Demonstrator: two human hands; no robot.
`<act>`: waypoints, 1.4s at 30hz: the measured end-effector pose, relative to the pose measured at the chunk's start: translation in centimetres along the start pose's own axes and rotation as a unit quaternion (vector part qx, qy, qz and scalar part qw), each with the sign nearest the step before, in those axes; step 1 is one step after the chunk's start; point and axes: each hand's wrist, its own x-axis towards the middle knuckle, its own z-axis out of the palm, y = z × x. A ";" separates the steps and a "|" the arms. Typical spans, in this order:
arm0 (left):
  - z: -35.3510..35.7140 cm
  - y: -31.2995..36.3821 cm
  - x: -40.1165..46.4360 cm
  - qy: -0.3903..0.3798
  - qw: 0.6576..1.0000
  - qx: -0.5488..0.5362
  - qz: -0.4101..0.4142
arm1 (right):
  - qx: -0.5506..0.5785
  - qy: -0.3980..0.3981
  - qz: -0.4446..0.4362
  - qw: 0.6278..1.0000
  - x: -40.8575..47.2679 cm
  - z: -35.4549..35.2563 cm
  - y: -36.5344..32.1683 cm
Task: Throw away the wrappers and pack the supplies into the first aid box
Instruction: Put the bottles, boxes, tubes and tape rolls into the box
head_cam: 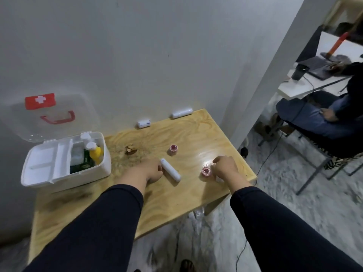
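Note:
The white first aid box (39,173) stands open at the table's left, its clear lid (59,116) leaning on the wall. Inside stand a yellow bottle (95,153) and a dark green pack. A white bandage roll (170,169) lies mid-table, and my left hand (151,170) touches its left side with curled fingers. My right hand (225,167) rests beside a pink tape roll (206,171), with something small and white under its fingers. A second pink tape roll (173,148) lies further back. Two more white rolls, a short one (143,123) and a long one (181,112), lie along the wall.
A brown scrap (130,149) sits on the stained wooden table (176,197) near the box. The table's right edge drops to a marbled floor with cables. A seated person (324,114) and a desk are at the right, beyond a wall corner.

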 end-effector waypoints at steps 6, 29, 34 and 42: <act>1.2 0.3 -0.4 0.007 0.998 -0.040 -0.045 | 0.002 0.007 -0.065 0.998 0.8 -0.2 -1.0; 1.3 -4.0 -5.4 0.044 0.984 -0.124 -0.122 | 0.027 -0.100 -0.278 0.955 -5.7 4.8 -11.0; -1.0 -5.3 -8.0 0.115 0.980 -0.121 -0.110 | 0.113 -0.110 -0.286 0.945 -7.3 3.3 -14.7; -4.8 -10.2 -12.3 0.205 0.964 -0.104 -0.133 | 0.176 -0.091 -0.375 0.905 -11.3 2.8 -23.2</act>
